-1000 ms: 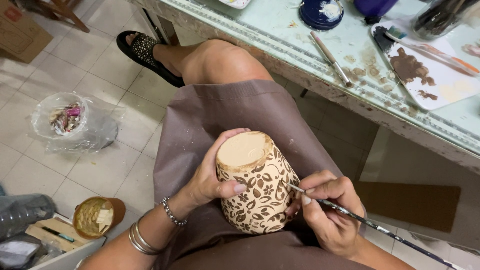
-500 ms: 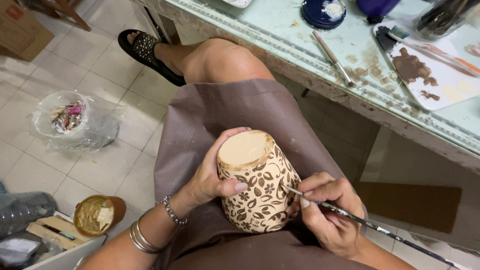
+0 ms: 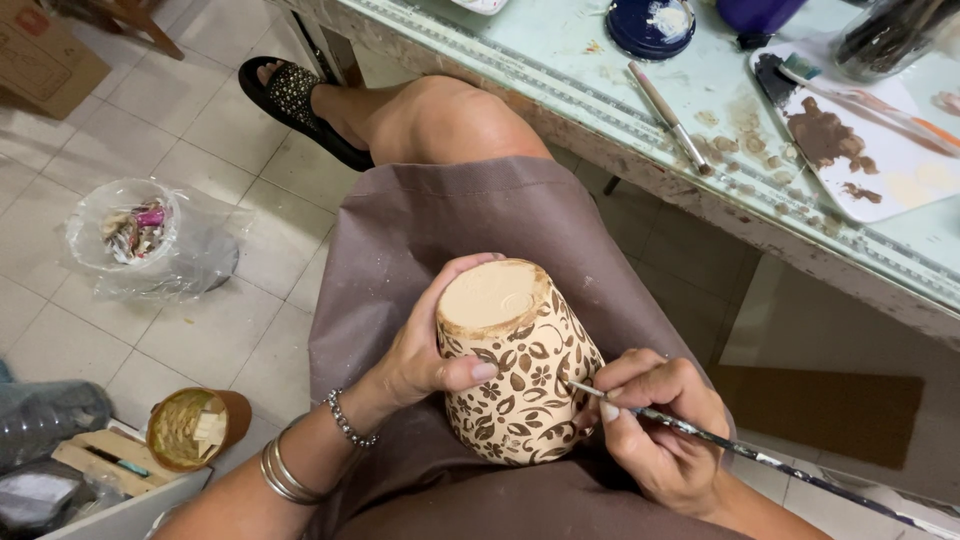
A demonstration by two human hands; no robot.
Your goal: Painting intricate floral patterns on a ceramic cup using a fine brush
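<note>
Right hand (image 3: 660, 435), at 5 o'clock in the head view, pinches a fine paintbrush (image 3: 740, 450) between thumb and fingers, its tip touching the side of a cream ceramic pot (image 3: 520, 375) patterned with brown leaves and flowers. Against the 2 earlier views the tip has crept slightly leftward along the motif, while the pot keeps its pose; the brushwork on this patch appears to be proceeding in small strokes. Left hand (image 3: 430, 345) wraps the upturned pot, thumb across the pattern, steadying it on the lap over a brown apron (image 3: 450, 220). At 1 o'clock, a paint-stained white palette (image 3: 860, 150) and a dark blue lid (image 3: 650, 25) lie on the glass-topped table (image 3: 560, 80). At 9 o'clock, a clear plastic bag (image 3: 150, 240) of scraps sits on the tiled floor; at 10 o'clock, a brown cardboard box (image 3: 45, 60).
</note>
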